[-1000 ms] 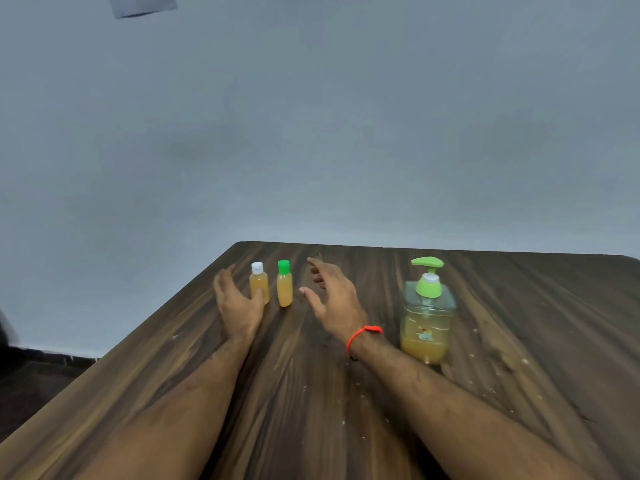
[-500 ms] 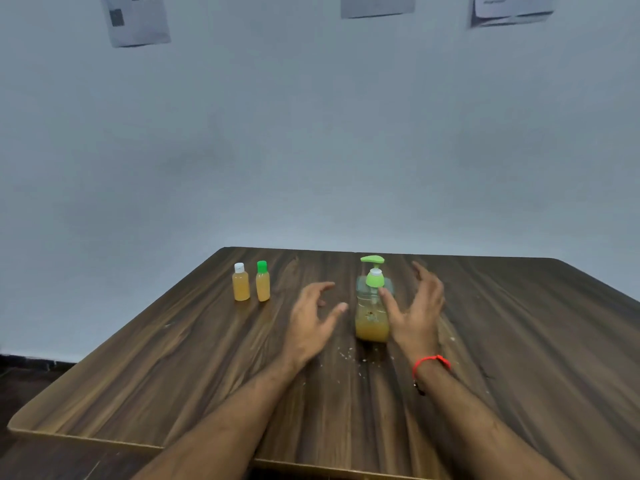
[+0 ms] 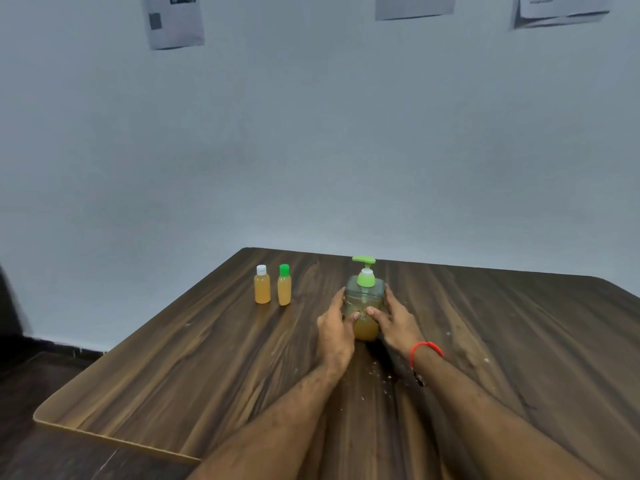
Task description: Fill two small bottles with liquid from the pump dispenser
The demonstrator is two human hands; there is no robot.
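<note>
Both hands, the left (image 3: 335,327) and right (image 3: 394,320), open a moment ago, now clasp the pump dispenser (image 3: 364,299) mid-table (image 3: 207,358); two capped, filled bottles (image 3: 273,285) stand toward the far left corner, suggesting filling is finished.

Two capped bottles (image 3: 262,285) (image 3: 284,285) stand well left of the dispenser (image 3: 363,306); bare worktop (image 3: 519,341) lies open between them and to the right.

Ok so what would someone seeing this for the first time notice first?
Probably the pump dispenser with its bright green pump, mid-table, clasped by the left hand and the right hand. Next, the two small capped bottles of amber liquid standing upright to its left: the white-capped bottle and the green-capped bottle.
</note>
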